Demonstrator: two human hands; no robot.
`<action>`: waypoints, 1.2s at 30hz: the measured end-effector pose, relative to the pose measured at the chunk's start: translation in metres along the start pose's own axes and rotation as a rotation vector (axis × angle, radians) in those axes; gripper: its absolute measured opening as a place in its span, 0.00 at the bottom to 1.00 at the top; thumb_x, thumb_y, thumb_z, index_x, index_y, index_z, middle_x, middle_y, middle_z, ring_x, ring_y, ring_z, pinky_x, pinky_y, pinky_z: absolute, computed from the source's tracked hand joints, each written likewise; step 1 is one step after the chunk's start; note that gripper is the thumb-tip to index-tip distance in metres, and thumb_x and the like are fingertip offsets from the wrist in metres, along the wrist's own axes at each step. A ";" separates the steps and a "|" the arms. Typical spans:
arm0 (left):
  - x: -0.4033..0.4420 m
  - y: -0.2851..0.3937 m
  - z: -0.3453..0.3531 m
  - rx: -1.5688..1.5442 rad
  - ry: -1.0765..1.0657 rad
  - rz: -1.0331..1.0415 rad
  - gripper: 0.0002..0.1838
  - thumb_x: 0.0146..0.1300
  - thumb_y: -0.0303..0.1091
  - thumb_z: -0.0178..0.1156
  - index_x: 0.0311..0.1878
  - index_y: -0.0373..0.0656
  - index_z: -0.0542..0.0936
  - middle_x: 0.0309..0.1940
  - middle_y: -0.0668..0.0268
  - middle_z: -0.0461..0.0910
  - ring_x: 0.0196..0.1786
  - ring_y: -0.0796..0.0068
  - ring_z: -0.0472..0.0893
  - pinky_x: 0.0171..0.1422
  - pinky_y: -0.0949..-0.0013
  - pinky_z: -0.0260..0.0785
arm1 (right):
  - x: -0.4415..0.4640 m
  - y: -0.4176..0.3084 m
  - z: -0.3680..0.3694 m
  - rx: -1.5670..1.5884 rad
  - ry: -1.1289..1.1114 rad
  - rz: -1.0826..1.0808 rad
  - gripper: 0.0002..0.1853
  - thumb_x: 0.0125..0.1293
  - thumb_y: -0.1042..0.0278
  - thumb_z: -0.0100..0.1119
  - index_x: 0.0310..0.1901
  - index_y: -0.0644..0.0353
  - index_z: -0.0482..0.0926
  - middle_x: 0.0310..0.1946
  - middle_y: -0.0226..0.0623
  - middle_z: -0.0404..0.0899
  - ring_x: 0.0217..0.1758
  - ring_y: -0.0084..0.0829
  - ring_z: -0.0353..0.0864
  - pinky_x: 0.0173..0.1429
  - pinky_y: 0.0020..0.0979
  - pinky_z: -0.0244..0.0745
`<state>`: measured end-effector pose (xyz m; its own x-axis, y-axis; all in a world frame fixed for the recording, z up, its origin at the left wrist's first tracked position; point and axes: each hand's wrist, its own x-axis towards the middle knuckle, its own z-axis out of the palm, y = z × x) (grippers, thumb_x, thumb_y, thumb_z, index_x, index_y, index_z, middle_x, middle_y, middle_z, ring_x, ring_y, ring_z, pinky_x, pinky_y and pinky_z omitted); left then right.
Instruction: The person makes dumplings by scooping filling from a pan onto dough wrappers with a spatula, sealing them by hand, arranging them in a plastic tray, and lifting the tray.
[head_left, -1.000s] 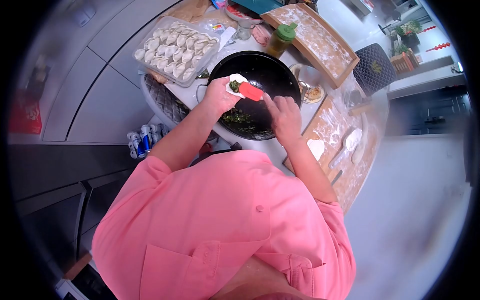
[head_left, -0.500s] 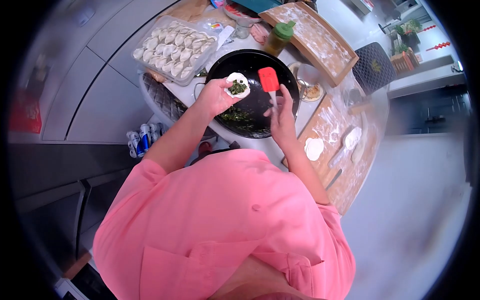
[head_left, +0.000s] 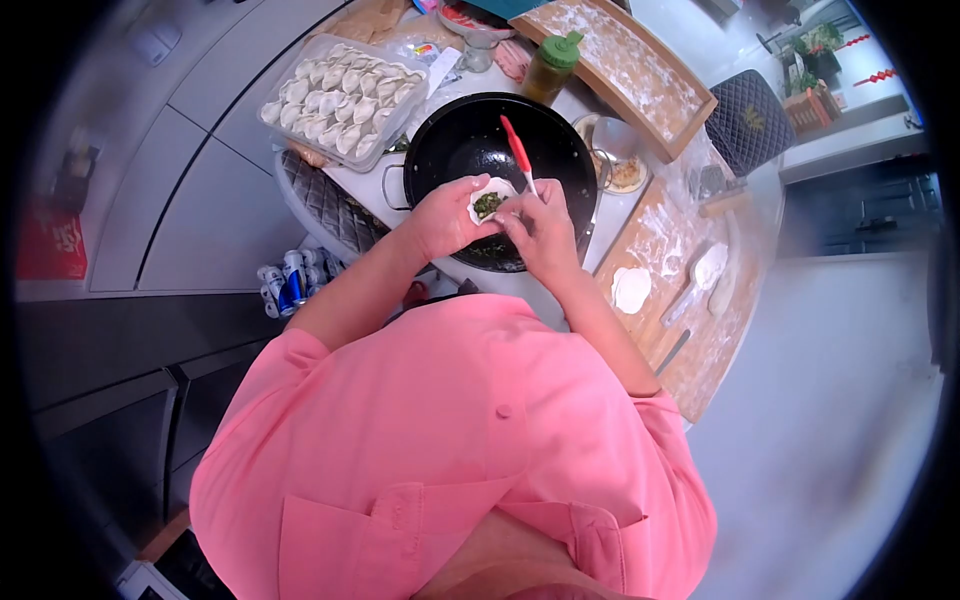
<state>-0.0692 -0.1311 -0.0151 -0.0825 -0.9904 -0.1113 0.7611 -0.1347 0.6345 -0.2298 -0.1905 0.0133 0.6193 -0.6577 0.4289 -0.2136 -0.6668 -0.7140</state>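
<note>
Above the black wok (head_left: pixel 440 130), my left hand (head_left: pixel 443 218) cups a round dumpling wrapper (head_left: pixel 478 192) with chopped green filling (head_left: pixel 488 205) in its middle. My right hand (head_left: pixel 543 232) grips a spatula (head_left: pixel 518 148) with a red head, which points up and away from me. The fingertips of that same hand are at the wrapper's right edge, and the wrapper curves up around the filling. More green filling lies in the near part of the wok, partly hidden under my hands.
A plastic box of folded dumplings (head_left: pixel 345 105) stands left of the wok. On the right, a floured board (head_left: pixel 650 240) bears flat wrappers (head_left: pixel 630 290), a white scoop (head_left: pixel 697 283) and a rolling pin (head_left: pixel 727 270). A green-capped bottle (head_left: pixel 550 72) and a floured wooden tray (head_left: pixel 620 70) stand behind.
My right hand has moved left to the wrapper, and the spatula has turned so its head shows edge-on. The wrapper has shifted slightly right and down and is now partly curved up.
</note>
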 end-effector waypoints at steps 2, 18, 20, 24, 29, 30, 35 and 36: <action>-0.002 0.001 0.004 0.296 0.052 -0.020 0.28 0.59 0.41 0.61 0.58 0.33 0.68 0.52 0.55 0.73 0.57 0.62 0.74 0.60 0.64 0.66 | 0.002 0.003 0.000 0.082 -0.024 0.099 0.06 0.52 0.76 0.64 0.32 0.60 0.79 0.33 0.37 0.65 0.31 0.30 0.70 0.34 0.28 0.68; -0.009 -0.006 0.019 0.278 0.051 -0.009 0.16 0.64 0.33 0.56 0.53 0.36 0.73 0.54 0.61 0.71 0.57 0.70 0.72 0.62 0.66 0.68 | -0.004 0.031 0.001 0.333 0.135 0.314 0.09 0.58 0.64 0.59 0.36 0.60 0.76 0.30 0.33 0.64 0.31 0.27 0.63 0.39 0.27 0.61; -0.009 -0.007 0.023 0.107 0.127 -0.054 0.13 0.62 0.31 0.58 0.50 0.38 0.76 0.51 0.62 0.74 0.55 0.73 0.73 0.57 0.68 0.69 | -0.011 0.034 0.002 0.336 0.068 0.299 0.11 0.56 0.64 0.60 0.38 0.61 0.76 0.31 0.34 0.64 0.33 0.28 0.64 0.40 0.28 0.62; -0.016 -0.003 0.028 0.225 0.089 -0.065 0.17 0.68 0.33 0.49 0.56 0.36 0.70 0.53 0.61 0.73 0.57 0.69 0.72 0.63 0.63 0.63 | -0.018 0.030 0.014 0.448 -0.067 0.302 0.19 0.54 0.62 0.62 0.46 0.62 0.75 0.39 0.41 0.71 0.44 0.35 0.74 0.51 0.32 0.68; -0.011 -0.016 0.014 0.353 -0.040 0.089 0.18 0.70 0.33 0.46 0.59 0.33 0.68 0.53 0.60 0.73 0.57 0.69 0.73 0.64 0.63 0.62 | -0.008 0.019 0.015 0.439 -0.082 0.355 0.15 0.61 0.60 0.56 0.44 0.62 0.76 0.40 0.44 0.73 0.43 0.37 0.75 0.49 0.33 0.69; -0.011 -0.017 0.015 0.357 -0.015 0.098 0.18 0.70 0.33 0.46 0.59 0.33 0.68 0.53 0.61 0.73 0.56 0.69 0.73 0.64 0.63 0.62 | -0.007 0.020 0.015 0.415 -0.094 0.326 0.13 0.63 0.61 0.53 0.43 0.62 0.76 0.39 0.44 0.74 0.43 0.37 0.75 0.50 0.33 0.69; -0.014 -0.009 0.034 0.280 0.155 0.052 0.20 0.69 0.36 0.48 0.59 0.35 0.67 0.50 0.63 0.74 0.52 0.72 0.75 0.58 0.68 0.65 | -0.012 0.024 0.026 0.401 -0.030 0.254 0.16 0.70 0.59 0.45 0.40 0.64 0.77 0.32 0.42 0.76 0.38 0.34 0.77 0.45 0.30 0.70; -0.015 -0.006 0.037 0.221 0.157 -0.012 0.21 0.70 0.39 0.47 0.60 0.35 0.67 0.48 0.64 0.75 0.49 0.74 0.75 0.56 0.69 0.66 | -0.012 0.021 0.025 0.512 -0.108 0.448 0.20 0.71 0.55 0.43 0.39 0.65 0.77 0.27 0.39 0.75 0.32 0.31 0.77 0.38 0.28 0.69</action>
<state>-0.0964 -0.1171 0.0112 0.0232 -0.9738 -0.2264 0.6006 -0.1674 0.7818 -0.2228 -0.1884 -0.0207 0.6320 -0.7749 -0.0069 -0.0990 -0.0719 -0.9925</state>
